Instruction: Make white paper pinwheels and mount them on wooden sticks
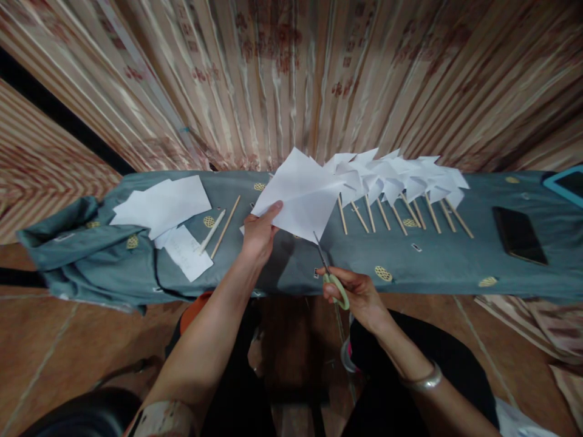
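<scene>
My left hand [260, 233] pinches the left corner of a white sheet of paper [300, 194], thumb on top, and holds it above the cloth-covered table. In my right hand [357, 296] is a pair of scissors [336, 285] with pale green handles. Their blades point up and meet the paper's lower corner; whether they are cutting cannot be made out. Just right of the sheet, several white paper pinwheels [396, 179] on wooden sticks lie in an overlapping row.
White paper sheets [168, 200], a marked slip [186, 255], a pale pointed stick [212, 232] and a wooden stick [226, 226] lie at left. A dark phone [519, 235] and a blue-edged device [565, 185] lie at right. A patterned curtain [291, 79] hangs behind the table [291, 279].
</scene>
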Motion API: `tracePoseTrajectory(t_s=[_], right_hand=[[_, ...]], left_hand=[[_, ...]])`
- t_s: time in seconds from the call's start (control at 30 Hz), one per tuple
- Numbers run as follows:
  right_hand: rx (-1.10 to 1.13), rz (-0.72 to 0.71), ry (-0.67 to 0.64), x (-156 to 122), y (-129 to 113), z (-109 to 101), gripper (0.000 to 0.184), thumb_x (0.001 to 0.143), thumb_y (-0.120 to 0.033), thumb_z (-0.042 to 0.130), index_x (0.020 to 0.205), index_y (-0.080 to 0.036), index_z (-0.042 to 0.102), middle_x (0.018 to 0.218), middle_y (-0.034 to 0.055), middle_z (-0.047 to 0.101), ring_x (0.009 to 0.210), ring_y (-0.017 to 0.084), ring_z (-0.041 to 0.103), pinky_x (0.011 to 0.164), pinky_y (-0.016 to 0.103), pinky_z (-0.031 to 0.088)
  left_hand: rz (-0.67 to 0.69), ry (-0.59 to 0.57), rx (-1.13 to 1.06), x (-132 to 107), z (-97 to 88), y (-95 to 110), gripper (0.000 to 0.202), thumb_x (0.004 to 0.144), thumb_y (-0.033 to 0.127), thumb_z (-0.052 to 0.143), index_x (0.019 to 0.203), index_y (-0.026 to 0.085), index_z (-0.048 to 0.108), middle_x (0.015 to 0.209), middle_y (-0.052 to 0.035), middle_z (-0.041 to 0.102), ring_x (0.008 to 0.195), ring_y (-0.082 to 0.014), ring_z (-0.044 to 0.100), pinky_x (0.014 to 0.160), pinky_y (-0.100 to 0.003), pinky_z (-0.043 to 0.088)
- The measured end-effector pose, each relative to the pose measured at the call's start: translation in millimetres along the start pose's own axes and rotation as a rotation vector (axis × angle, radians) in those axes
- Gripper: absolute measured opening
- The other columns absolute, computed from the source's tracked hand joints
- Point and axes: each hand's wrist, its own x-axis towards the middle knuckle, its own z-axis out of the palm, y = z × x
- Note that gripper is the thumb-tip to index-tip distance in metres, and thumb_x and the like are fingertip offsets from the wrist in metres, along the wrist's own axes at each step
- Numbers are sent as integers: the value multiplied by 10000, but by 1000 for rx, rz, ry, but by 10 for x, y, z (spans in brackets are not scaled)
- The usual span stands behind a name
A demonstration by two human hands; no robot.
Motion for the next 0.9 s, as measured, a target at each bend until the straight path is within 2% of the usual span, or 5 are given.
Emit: tracePoseTrajectory(t_s=[0.3,0.63,0.9], right_hand=[[0,-13,-5,-1,10,19,389,645,-466,805,944,-221,764,594,-12,599,508,96,515,480,252,481],[-42,-32,-14,-12,8,-1,443,655,-486,795,979,-188,744,633,8,645,533,100,544,488,226,454],[-2,-50,-6,10,22,1,421,663,-477,795,975,-198,746,646,9,652,548,101,559,511,226,467]], left_hand=[[0,-2,10,-2,-5,2,181,621,119,786,770,153,689,886,-92,752,1054,-279,675,874,-352,577],[-12,9,8,-27,16,-3,183,620,101,779,769,161,691,877,-78,759,1036,-266,686,881,-344,570],[-26,-28,51,-47,-4,-72,174,611,153,801,754,171,704,832,-52,764,942,-241,711,799,-314,588]])
